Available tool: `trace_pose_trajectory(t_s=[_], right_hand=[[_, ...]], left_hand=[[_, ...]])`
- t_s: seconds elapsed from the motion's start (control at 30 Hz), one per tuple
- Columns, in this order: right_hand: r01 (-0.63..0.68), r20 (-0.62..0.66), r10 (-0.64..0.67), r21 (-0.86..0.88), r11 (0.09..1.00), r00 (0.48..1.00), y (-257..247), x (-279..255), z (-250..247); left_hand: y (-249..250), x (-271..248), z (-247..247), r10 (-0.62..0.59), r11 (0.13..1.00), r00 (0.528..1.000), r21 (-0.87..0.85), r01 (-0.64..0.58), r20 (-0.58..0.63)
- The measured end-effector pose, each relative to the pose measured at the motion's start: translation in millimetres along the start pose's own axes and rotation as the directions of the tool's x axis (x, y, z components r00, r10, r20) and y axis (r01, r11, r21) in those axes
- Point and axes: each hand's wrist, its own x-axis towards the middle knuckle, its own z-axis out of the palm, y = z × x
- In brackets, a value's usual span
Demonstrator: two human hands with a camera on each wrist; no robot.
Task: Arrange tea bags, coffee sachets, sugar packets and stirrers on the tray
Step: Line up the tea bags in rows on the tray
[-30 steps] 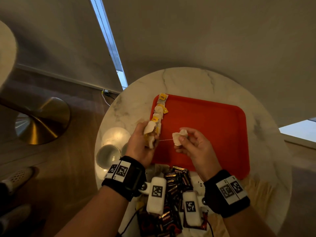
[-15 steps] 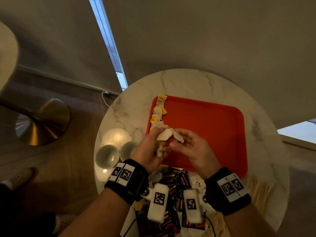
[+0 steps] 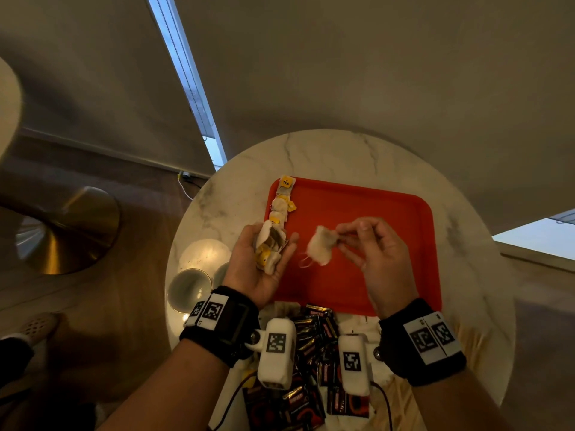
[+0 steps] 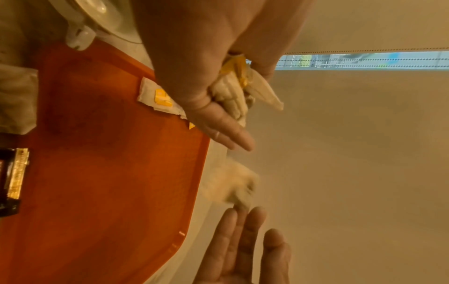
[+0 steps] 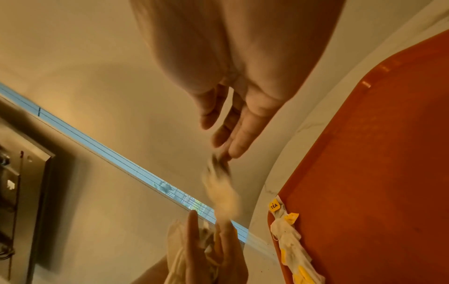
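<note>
A red tray [image 3: 373, 213] lies on the round marble table [image 3: 326, 150]. Several tea bags [image 3: 281, 202] with yellow tags lie in a line along the tray's left edge. My left hand [image 3: 264, 259] cups a bunch of tea bags [image 3: 269, 247], also seen as the bunch [image 4: 233, 96] in the left wrist view. My right hand [image 3: 370, 244] pinches one tea bag [image 3: 320, 248] by its corner above the tray, its string dangling below. That tea bag [image 5: 221, 190] looks blurred in the right wrist view.
Dark coffee sachets [image 3: 314, 343] and white packets [image 3: 357, 325] are piled at the table's near edge. Wooden stirrers [image 3: 401, 399] lie near right. Two cups [image 3: 189, 289] and a saucer [image 3: 203, 253] stand left of the tray. A brass lamp base [image 3: 71, 231] is on the floor.
My hands met half a second ago and have now parted. The right hand has drawn one tea bag rightwards out of the bunch in my left hand.
</note>
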Motion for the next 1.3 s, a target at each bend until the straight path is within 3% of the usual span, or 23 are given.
trace_pose_trajectory(t_s=[0.13, 0.3, 0.37, 0.47, 0.57, 0.73, 0.93, 1.0, 1.07, 1.17, 1.3], right_hand=[[-0.066, 0.068, 0.064, 0.031, 0.997, 0.996, 2, 0, 3], [-0.096, 0.258, 0.153, -0.221, 0.970, 0.954, 22, -7, 15], [-0.103, 0.276, 0.157, -0.201, 0.974, 0.948, 26, -8, 16], [-0.159, 0.336, 0.181, -0.094, 0.983, 0.924, 24, -9, 12], [-0.197, 0.414, 0.226, -0.112, 0.974, 0.882, 27, -10, 13], [-0.087, 0.336, 0.154, -0.207, 0.975, 0.929, 26, -9, 7], [-0.125, 0.223, 0.131, -0.043, 0.991, 0.966, 2, -8, -8], [-0.133, 0.192, 0.127, 0.018, 0.991, 0.973, -5, -8, -8], [-0.133, 0.179, 0.121, 0.055, 0.990, 0.976, -11, -9, -5], [-0.128, 0.160, 0.108, 0.115, 0.985, 0.981, -18, -8, -2], [-0.108, 0.096, 0.092, 0.169, 0.980, 0.991, -20, -4, -7]], left_hand=[[-5, -3, 9, -0.015, 1.000, 1.000, 0.021, 0.016, -0.013], [-17, -6, 20, 0.002, 0.972, 0.998, 0.236, -0.016, 0.059], [-18, -7, 24, 0.022, 0.956, 0.998, 0.290, -0.041, 0.067], [-12, -10, 26, 0.000, 0.951, 0.995, 0.306, -0.030, 0.096], [-6, -14, 29, -0.069, 0.979, 0.989, 0.201, 0.042, 0.129], [-4, -10, 28, -0.097, 0.990, 0.983, 0.117, 0.079, 0.157], [-3, 5, 10, 0.005, 0.978, 1.000, 0.209, -0.002, -0.014], [-7, 3, 7, 0.052, 0.902, 0.998, 0.431, -0.036, -0.027], [-14, 0, 7, 0.101, 0.753, 0.993, 0.648, -0.116, 0.061], [-26, -8, 12, 0.044, 0.625, 0.956, 0.738, -0.253, 0.291], [-25, -12, 20, -0.032, 0.513, 0.934, 0.808, -0.289, 0.355]])
